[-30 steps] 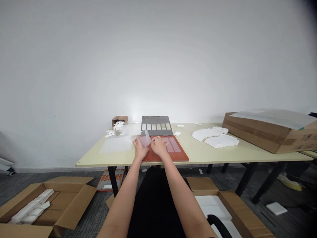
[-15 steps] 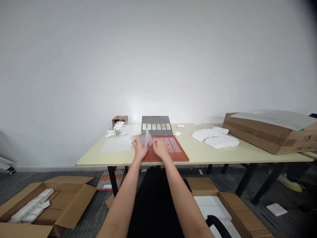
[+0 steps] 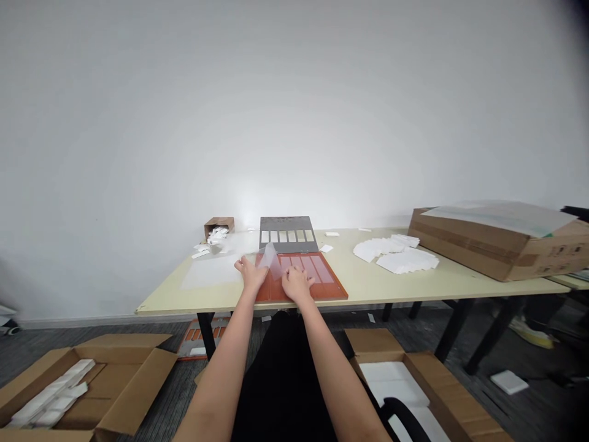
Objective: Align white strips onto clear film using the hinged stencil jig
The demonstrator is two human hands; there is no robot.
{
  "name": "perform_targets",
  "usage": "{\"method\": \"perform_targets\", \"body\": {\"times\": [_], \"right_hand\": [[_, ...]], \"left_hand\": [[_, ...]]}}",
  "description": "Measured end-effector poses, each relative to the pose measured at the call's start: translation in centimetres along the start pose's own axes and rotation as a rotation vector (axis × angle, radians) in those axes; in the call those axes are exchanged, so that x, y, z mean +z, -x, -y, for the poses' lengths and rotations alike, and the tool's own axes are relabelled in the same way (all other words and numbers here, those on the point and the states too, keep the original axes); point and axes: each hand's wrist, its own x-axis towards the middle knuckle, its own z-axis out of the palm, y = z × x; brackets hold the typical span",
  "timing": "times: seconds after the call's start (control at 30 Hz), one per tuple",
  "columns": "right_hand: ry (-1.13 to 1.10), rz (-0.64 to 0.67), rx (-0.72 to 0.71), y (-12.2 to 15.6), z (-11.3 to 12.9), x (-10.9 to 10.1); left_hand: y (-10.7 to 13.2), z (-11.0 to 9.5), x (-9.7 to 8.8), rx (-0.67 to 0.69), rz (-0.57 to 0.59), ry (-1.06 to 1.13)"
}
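Mid-frame, a translucent film (image 3: 269,254) stands up over the orange tray (image 3: 276,291). The left hand (image 3: 251,274) spreads thumb from fingers beside it; the right hand (image 3: 297,283) curls its fingers over the tray. Whether either pinches film, I cannot tell.

Honestly, I can't read a single word or number on my feed. The closest I get is the big cardboard box (image 3: 460,242) on the right of the table (image 3: 391,286): its end face has some dark printed marks (image 3: 560,250), little squarish symbols with a bit more print lower down. They're way too small and blurry from where I'm sitting, so I can't make out any letters.
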Motion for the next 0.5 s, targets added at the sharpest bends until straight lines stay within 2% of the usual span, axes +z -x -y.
{"method": "perform_targets", "body": {"times": [0.2,0.5], "right_hand": [[0.085,-0.026,-0.012,1.0,0.5,1.3],[0.144,-0.076,-0.004,1.7,0.6,1.5]], "left_hand": [[-1.1,-0.8,-0.5,0.011,-0.039,-0.047],[-2.1,-1.5,-0.8,0.049,-0.061,-0.053]]}}
